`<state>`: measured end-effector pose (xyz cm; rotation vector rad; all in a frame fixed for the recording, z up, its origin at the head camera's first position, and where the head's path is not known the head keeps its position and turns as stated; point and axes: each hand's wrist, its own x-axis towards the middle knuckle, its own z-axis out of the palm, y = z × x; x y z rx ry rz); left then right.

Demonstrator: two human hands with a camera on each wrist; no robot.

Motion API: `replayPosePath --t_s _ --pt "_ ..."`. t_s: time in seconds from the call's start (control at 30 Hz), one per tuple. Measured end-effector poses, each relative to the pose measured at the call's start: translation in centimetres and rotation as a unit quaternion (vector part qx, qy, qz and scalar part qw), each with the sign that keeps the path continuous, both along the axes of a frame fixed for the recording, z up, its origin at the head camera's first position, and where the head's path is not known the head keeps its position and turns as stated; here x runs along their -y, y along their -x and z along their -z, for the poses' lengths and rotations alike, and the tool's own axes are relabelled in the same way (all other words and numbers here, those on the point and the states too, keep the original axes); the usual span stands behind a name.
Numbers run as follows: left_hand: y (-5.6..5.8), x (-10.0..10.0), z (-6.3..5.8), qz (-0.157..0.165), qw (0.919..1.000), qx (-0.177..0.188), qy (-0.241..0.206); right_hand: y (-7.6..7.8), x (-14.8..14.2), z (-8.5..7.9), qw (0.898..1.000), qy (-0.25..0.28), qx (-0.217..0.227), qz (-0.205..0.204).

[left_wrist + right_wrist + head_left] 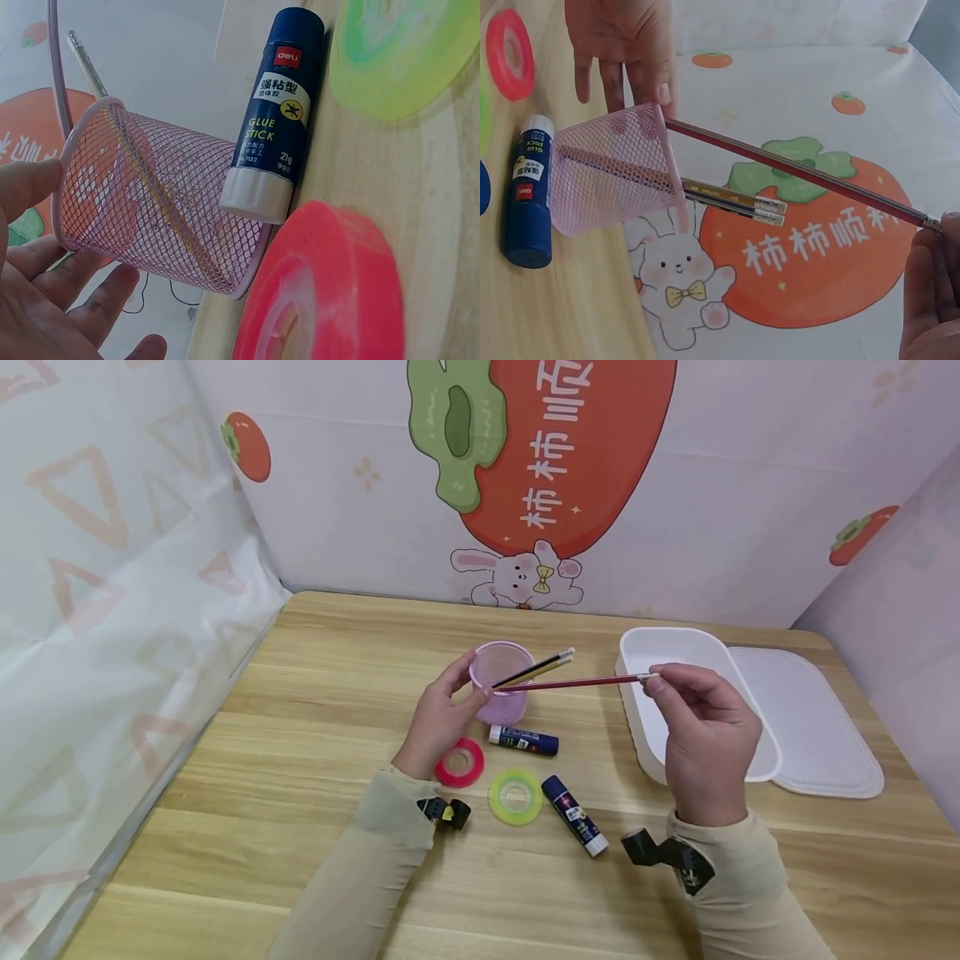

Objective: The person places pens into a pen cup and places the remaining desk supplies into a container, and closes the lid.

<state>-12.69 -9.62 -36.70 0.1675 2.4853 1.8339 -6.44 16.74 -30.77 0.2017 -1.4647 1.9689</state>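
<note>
My left hand holds a pink mesh pen cup at its rim, thumb on the near side and fingers along the outside. Two striped pencils, one black and one yellow, lean inside the cup with their eraser ends sticking out to the right. Between thumb and fingertips, my right hand pinches a red pencil by its eraser end. That pencil stretches nearly level across to the cup, its other end right at the rim beside my left thumb.
Below the cup lie a glue stick, a red tape roll, a yellow-green tape roll and another glue stick. A white box stands under and behind my right hand, with a white lid to its right.
</note>
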Motion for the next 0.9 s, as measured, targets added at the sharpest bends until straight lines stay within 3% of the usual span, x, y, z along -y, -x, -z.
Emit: replayPosePath --t_s 0.3,0.53,0.9 --pt "0.2 -0.2 0.1 0.004 1.0000 -0.003 -0.007 0.8 0.6 0.8 0.997 -0.057 0.047 -0.021" --pt "0.3 -0.1 0.4 0.004 1.0000 -0.006 -0.002 1.3 1.2 1.4 0.987 -0.107 0.119 -0.022" --pt "0.3 -0.1 0.4 0.001 1.0000 -0.010 -0.003 2.0 1.5 1.8 0.972 -0.160 0.167 -0.033"
